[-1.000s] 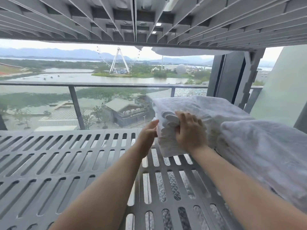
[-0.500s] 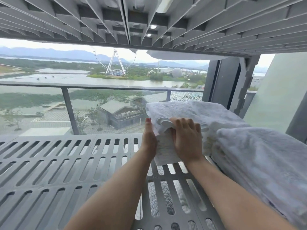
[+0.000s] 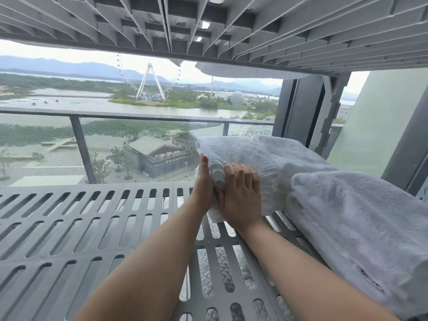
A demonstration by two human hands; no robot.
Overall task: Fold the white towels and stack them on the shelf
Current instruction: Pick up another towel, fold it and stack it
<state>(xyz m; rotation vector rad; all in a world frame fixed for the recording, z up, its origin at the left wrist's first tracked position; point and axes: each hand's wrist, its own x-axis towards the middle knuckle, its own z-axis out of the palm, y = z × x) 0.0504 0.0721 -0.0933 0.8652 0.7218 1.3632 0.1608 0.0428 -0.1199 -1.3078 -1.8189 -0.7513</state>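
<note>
1. nearest: both forearms reach forward over the slotted shelf (image 3: 69, 228) and converge on one corner of towel.
2. near stack (image 3: 361, 232): folded white towels on the right side of the shelf, just right of the right forearm. neither hand touches it.
3. right hand (image 3: 240, 198): flat on the front face of the far stack, palm pressing, fingers laid straight up the cloth. it grips nothing.
4. left hand (image 3: 203, 184): seen edge-on, fingers straight and upright, flat against the same stack's left side face. it grips nothing. it sits just beside the right thumb; cannot tell if they touch.
5. far stack (image 3: 273, 156): on the shelf, ahead and right of the hands, its right end against or just beside the near stack.
6. long axis: runs from the hands' corner away and rightward, toward the post (image 3: 298, 112).
7. key relation: the hands bracket the front-left corner, left on the side and right on the front, so neither is nearer. any push would go back and right along that axis. judgement: this is squaring-up; the stack is placed but not yet released.
8. vs 1.0 s ago: the left hand was loosely bent and barely at the side. now it lies flat against it, closer to the right hand. the right hand has stayed on the front face. the stack's place looks much the same.
9. far: rail (image 3: 139, 114) beyond the shelf; upper shelf (image 3: 208, 31) overhead.
</note>
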